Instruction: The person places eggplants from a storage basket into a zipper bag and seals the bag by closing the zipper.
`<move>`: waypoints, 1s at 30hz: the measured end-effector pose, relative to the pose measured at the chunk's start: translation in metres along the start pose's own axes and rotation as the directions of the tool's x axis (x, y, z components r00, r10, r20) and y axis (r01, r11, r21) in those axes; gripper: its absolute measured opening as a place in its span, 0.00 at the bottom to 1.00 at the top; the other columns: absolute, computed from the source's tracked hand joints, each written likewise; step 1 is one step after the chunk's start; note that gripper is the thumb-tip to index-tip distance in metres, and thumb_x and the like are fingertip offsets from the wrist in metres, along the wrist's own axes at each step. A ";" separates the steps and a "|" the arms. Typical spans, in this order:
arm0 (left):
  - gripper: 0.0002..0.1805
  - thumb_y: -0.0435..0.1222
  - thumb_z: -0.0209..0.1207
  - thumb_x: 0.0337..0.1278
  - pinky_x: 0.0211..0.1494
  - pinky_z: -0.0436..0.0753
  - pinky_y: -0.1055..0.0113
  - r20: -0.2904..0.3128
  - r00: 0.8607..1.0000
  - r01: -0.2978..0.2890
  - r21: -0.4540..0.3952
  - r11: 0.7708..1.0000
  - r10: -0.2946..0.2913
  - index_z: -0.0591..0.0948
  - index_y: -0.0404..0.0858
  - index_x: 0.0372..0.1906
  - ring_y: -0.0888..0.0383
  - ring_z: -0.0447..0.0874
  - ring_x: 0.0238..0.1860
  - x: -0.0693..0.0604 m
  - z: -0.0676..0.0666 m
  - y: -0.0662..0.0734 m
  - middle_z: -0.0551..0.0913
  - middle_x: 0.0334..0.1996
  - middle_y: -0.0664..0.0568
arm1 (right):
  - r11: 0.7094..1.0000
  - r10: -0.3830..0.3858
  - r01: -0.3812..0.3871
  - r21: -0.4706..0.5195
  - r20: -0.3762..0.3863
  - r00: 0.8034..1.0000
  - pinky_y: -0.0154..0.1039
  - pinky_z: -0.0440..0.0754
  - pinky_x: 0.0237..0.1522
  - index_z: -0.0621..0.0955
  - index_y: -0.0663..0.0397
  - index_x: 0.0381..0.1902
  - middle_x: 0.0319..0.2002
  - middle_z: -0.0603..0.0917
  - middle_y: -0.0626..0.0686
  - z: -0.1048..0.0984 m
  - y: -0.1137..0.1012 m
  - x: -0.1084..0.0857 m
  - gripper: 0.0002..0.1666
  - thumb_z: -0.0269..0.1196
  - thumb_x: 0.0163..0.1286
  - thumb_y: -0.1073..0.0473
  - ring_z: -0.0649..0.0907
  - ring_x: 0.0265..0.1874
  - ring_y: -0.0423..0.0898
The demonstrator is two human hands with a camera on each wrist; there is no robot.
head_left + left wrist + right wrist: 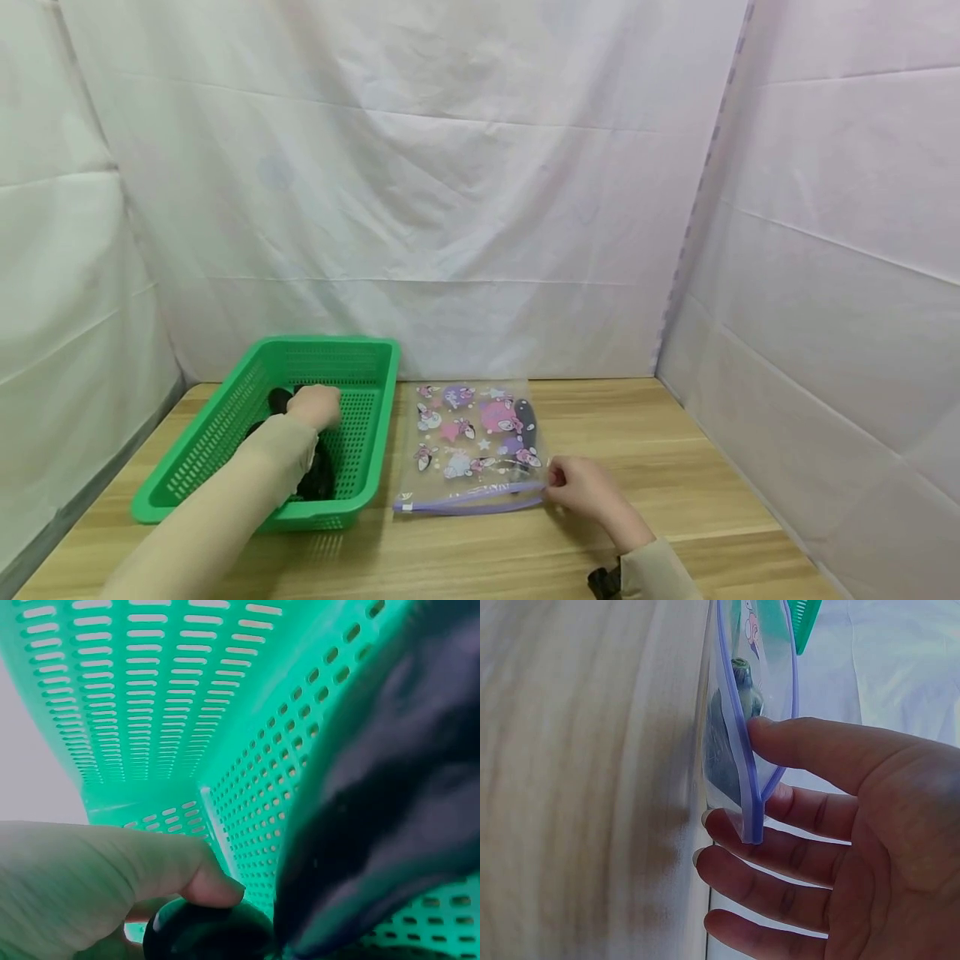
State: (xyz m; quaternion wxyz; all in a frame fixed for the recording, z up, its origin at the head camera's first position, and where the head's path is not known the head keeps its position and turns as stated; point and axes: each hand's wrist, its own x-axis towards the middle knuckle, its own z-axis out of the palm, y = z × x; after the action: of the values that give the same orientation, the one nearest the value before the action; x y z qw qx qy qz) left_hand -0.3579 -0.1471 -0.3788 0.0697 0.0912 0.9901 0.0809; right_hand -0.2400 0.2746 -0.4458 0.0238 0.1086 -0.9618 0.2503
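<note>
My left hand point(315, 407) reaches into a green plastic basket point(387, 417). In the left wrist view its thumb and fingers hold the rounded end of a dark, glossy eggplant point(210, 930). A larger dark eggplant point(405, 795) looms close to that camera on the right. My right hand point(585, 492) pinches the near right corner of a clear zip bag point(480, 446) printed with pink and purple cartoons. The purple zip edge point(735, 712) gapes apart above the thumb. Inside the bag, along its right side, lies a dark eggplant point(724, 750) with a greenish stem end.
Several dark eggplants point(318, 475) lie in the basket, partly hidden by my left arm. A white slider point(407, 505) sits at the left end of the bag's zip. White cloth point(450, 208) hangs behind and at both sides of the wooden table point(600, 417).
</note>
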 end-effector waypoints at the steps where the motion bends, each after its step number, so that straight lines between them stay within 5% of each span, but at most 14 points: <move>1: 0.07 0.26 0.54 0.63 0.26 0.65 0.60 -0.003 1.000 -0.005 0.002 1.000 0.005 0.79 0.30 0.43 0.50 0.67 0.28 -0.001 0.000 -0.001 0.78 0.37 0.37 | 1.000 0.001 -0.001 -0.001 0.000 1.000 0.36 0.71 0.22 0.74 0.47 0.23 0.19 0.74 0.41 0.000 0.000 0.000 0.13 0.70 0.54 0.56 0.73 0.17 0.39; 5: 0.05 0.25 0.53 0.62 0.25 0.64 0.62 -0.017 0.999 -0.037 0.001 0.999 0.037 0.79 0.31 0.37 0.51 0.67 0.26 -0.004 -0.004 -0.004 0.77 0.33 0.39 | 1.000 0.007 -0.007 0.010 0.001 1.000 0.36 0.71 0.21 0.74 0.48 0.23 0.19 0.74 0.42 0.000 0.000 0.000 0.13 0.70 0.54 0.57 0.73 0.18 0.40; 11: 0.11 0.24 0.53 0.61 0.24 0.64 0.61 -0.055 0.997 -0.052 0.000 0.999 0.052 0.79 0.28 0.46 0.50 0.69 0.27 -0.009 -0.009 -0.007 0.79 0.39 0.35 | 1.000 0.006 -0.006 0.024 0.006 1.000 0.36 0.71 0.20 0.74 0.49 0.23 0.19 0.74 0.43 0.000 0.001 0.000 0.13 0.70 0.54 0.58 0.73 0.18 0.41; 18: 0.06 0.23 0.52 0.61 0.23 0.63 0.62 -0.080 0.995 -0.065 0.001 0.998 0.065 0.79 0.32 0.37 0.53 0.64 0.23 -0.011 -0.007 -0.009 0.75 0.27 0.43 | 1.000 0.007 -0.007 0.007 0.008 1.000 0.37 0.70 0.20 0.74 0.48 0.23 0.19 0.74 0.42 0.001 0.001 0.000 0.13 0.70 0.54 0.57 0.73 0.17 0.40; 30: 0.09 0.20 0.49 0.61 0.21 0.63 0.63 -0.210 0.967 -0.143 0.020 0.990 0.144 0.77 0.33 0.30 0.54 0.64 0.20 -0.013 -0.011 -0.015 0.70 0.21 0.45 | 1.000 0.009 -0.010 0.029 0.018 1.000 0.36 0.71 0.21 0.74 0.48 0.24 0.19 0.74 0.43 -0.002 -0.001 0.000 0.12 0.70 0.55 0.57 0.73 0.18 0.41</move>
State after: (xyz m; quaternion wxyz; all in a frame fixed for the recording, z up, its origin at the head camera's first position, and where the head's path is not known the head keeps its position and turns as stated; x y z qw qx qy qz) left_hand -0.3497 -0.1657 -0.3690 -0.0418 0.1536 0.9829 0.0925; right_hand -0.2396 0.2743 -0.4434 0.0123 0.1067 -0.9587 0.2634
